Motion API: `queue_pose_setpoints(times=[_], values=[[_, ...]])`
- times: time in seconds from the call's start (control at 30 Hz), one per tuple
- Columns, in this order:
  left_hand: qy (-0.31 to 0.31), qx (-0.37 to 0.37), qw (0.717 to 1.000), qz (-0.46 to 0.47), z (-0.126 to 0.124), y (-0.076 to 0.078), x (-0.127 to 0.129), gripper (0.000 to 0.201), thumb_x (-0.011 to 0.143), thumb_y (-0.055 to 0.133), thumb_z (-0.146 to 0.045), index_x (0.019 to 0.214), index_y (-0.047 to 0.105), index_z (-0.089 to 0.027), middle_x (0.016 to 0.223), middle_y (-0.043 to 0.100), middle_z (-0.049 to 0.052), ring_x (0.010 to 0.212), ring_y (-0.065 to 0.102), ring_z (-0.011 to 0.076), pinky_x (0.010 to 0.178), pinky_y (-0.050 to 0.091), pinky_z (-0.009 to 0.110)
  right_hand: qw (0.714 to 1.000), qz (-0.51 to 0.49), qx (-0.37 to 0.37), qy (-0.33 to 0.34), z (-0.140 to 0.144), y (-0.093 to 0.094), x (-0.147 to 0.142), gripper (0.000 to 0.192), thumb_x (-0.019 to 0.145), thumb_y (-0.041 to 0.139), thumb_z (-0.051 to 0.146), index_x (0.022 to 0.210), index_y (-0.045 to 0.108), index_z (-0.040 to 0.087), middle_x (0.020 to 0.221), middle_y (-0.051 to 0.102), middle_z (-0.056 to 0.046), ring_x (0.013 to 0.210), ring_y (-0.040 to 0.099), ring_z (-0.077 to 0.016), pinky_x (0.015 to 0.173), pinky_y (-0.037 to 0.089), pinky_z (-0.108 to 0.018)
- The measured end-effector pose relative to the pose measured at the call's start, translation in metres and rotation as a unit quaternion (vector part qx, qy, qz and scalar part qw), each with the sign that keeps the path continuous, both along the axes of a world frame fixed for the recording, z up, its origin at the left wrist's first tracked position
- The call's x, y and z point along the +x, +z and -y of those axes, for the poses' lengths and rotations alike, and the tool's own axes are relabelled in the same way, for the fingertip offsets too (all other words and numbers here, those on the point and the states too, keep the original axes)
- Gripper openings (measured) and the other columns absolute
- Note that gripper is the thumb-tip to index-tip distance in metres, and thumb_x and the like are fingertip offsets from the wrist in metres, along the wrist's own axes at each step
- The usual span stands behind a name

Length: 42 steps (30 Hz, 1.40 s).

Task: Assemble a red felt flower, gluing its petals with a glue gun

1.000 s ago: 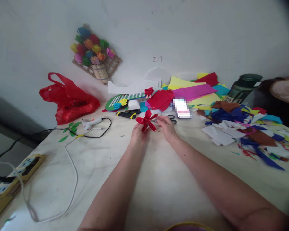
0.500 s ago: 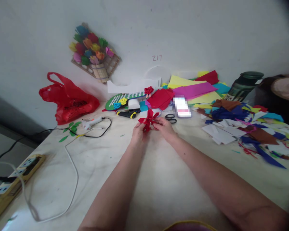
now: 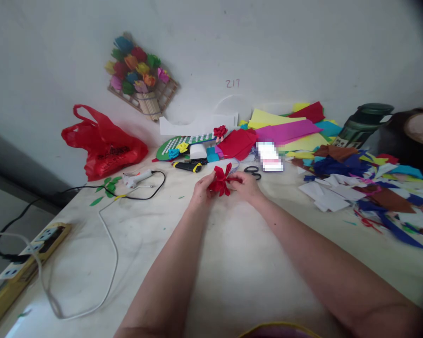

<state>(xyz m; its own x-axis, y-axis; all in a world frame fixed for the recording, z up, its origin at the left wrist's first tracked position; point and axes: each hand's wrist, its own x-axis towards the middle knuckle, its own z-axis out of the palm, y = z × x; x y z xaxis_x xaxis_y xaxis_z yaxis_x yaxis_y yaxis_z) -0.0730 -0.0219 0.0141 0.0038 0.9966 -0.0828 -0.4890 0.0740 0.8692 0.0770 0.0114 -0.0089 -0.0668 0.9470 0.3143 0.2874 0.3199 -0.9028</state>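
A red paper flower [image 3: 221, 181] with several pointed petals is held just above the table between my two hands. My left hand [image 3: 203, 188] is closed on its left side, fingers pinching the base. From the right, my right hand [image 3: 246, 186] pinches a petal between thumb and fingers. Right behind my right hand lie black-handled scissors [image 3: 253, 172]. A black and yellow utility knife [image 3: 186, 166] rests on the table beyond my left hand. Parts of the flower are hidden behind my fingers.
A white glue gun [image 3: 137, 179] with its cord and green paper leaves [image 3: 107, 187] lie left. Paper scraps [image 3: 366, 183] and a dark green bottle [image 3: 363, 124] stand right. Behind are a phone [image 3: 270, 156], coloured paper sheets [image 3: 285, 131] and a red plastic bag [image 3: 105, 150].
The flower has turned in my hands, its petals now pointing more upward and downward. My right hand has shifted its grip on the right side. The whole view has moved slightly.
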Motion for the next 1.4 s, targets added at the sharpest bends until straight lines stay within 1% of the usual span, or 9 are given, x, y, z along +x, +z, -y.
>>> queue_pose_setpoints(times=[0.1, 0.17, 0.5, 0.73, 0.9, 1.0, 1.13, 1.23, 1.4], values=[[0.001, 0.007, 1.0, -0.005, 0.001, -0.001, 0.001, 0.03, 0.059, 0.077, -0.038, 0.07, 0.062, -0.014, 0.06, 0.059, 0.001, 0.054, 0.052, 0.0121, 0.052, 0.038, 0.024, 0.997, 0.069, 0.016, -0.005, 0.002, 0.0, -0.001, 0.016, 0.069, 0.055, 0.015, 0.076, 0.068, 0.02, 0.075, 0.07, -0.002, 0.074, 0.064, -0.0181, 0.074, 0.049, -0.032], [0.002, 0.005, 1.0, -0.009, 0.001, -0.002, 0.001, 0.027, 0.057, 0.076, -0.032, 0.067, 0.06, -0.013, 0.057, 0.057, 0.0, 0.051, 0.05, 0.011, 0.051, 0.036, 0.024, 0.995, 0.099, 0.021, -0.006, 0.004, 0.0, -0.002, 0.016, 0.07, 0.056, 0.015, 0.078, 0.069, 0.02, 0.078, 0.071, -0.003, 0.076, 0.065, -0.0188, 0.074, 0.05, -0.032], [-0.004, -0.041, 0.999, -0.02, -0.005, -0.008, -0.002, 0.017, 0.059, 0.07, -0.022, 0.067, 0.062, -0.01, 0.062, 0.062, 0.005, 0.057, 0.055, 0.0144, 0.056, 0.041, 0.026, 0.989, 0.142, 0.048, -0.016, 0.008, 0.006, -0.001, 0.02, 0.071, 0.055, 0.015, 0.084, 0.07, 0.02, 0.081, 0.073, -0.003, 0.074, 0.066, -0.0187, 0.072, 0.051, -0.032], [-0.039, -0.044, 0.998, 0.001, -0.004, -0.008, -0.003, 0.01, 0.057, 0.066, -0.01, 0.067, 0.064, -0.01, 0.065, 0.065, 0.006, 0.062, 0.06, 0.0156, 0.063, 0.048, 0.028, 0.982, 0.168, 0.078, -0.033, 0.012, 0.011, -0.002, 0.02, 0.07, 0.056, 0.015, 0.083, 0.07, 0.021, 0.081, 0.073, -0.004, 0.077, 0.066, -0.0211, 0.074, 0.05, -0.033], [-0.054, -0.081, 0.995, 0.024, -0.002, -0.004, -0.005, 0.004, 0.065, 0.064, -0.009, 0.069, 0.063, -0.011, 0.065, 0.065, 0.005, 0.059, 0.059, 0.0141, 0.06, 0.049, 0.026, 0.992, 0.103, 0.076, -0.007, 0.009, 0.007, -0.001, 0.019, 0.07, 0.056, 0.018, 0.083, 0.07, 0.02, 0.08, 0.072, -0.005, 0.075, 0.065, -0.0201, 0.073, 0.05, -0.034], [-0.036, -0.107, 0.993, 0.039, -0.003, -0.004, -0.007, 0.003, 0.068, 0.062, -0.01, 0.071, 0.062, -0.011, 0.065, 0.065, 0.006, 0.057, 0.059, 0.014, 0.058, 0.049, 0.025, 0.998, 0.014, 0.035, 0.047, 0.009, 0.009, 0.001, 0.019, 0.069, 0.055, 0.021, 0.082, 0.068, 0.018, 0.073, 0.069, -0.003, 0.068, 0.063, -0.0172, 0.068, 0.05, -0.031], [-0.03, -0.125, 0.991, 0.047, -0.004, -0.005, -0.009, 0.004, 0.07, 0.06, -0.011, 0.073, 0.062, -0.01, 0.066, 0.065, 0.006, 0.057, 0.06, 0.0138, 0.058, 0.05, 0.025, 0.991, -0.085, -0.027, 0.102, 0.013, 0.017, 0.004, 0.018, 0.068, 0.056, 0.027, 0.079, 0.066, 0.017, 0.067, 0.066, -0.001, 0.062, 0.059, -0.0146, 0.059, 0.049, -0.028], [-0.03, -0.122, 0.991, 0.05, -0.003, -0.004, -0.009, 0.004, 0.069, 0.06, -0.01, 0.072, 0.063, -0.01, 0.065, 0.065, 0.006, 0.057, 0.059, 0.0132, 0.059, 0.05, 0.025, 0.99, -0.099, -0.028, 0.101, 0.016, 0.022, 0.004, 0.017, 0.066, 0.057, 0.028, 0.077, 0.065, 0.017, 0.066, 0.064, -0.001, 0.061, 0.058, -0.0141, 0.057, 0.047, -0.027], [-0.03, -0.108, 0.992, 0.053, -0.001, -0.002, -0.009, 0.006, 0.064, 0.062, -0.01, 0.07, 0.062, -0.012, 0.068, 0.065, 0.005, 0.059, 0.059, 0.0142, 0.062, 0.05, 0.028, 0.993, -0.079, 0.011, 0.083, 0.016, 0.021, 0.003, 0.017, 0.065, 0.056, 0.026, 0.075, 0.066, 0.017, 0.067, 0.065, -0.002, 0.064, 0.06, -0.0155, 0.06, 0.048, -0.028]])
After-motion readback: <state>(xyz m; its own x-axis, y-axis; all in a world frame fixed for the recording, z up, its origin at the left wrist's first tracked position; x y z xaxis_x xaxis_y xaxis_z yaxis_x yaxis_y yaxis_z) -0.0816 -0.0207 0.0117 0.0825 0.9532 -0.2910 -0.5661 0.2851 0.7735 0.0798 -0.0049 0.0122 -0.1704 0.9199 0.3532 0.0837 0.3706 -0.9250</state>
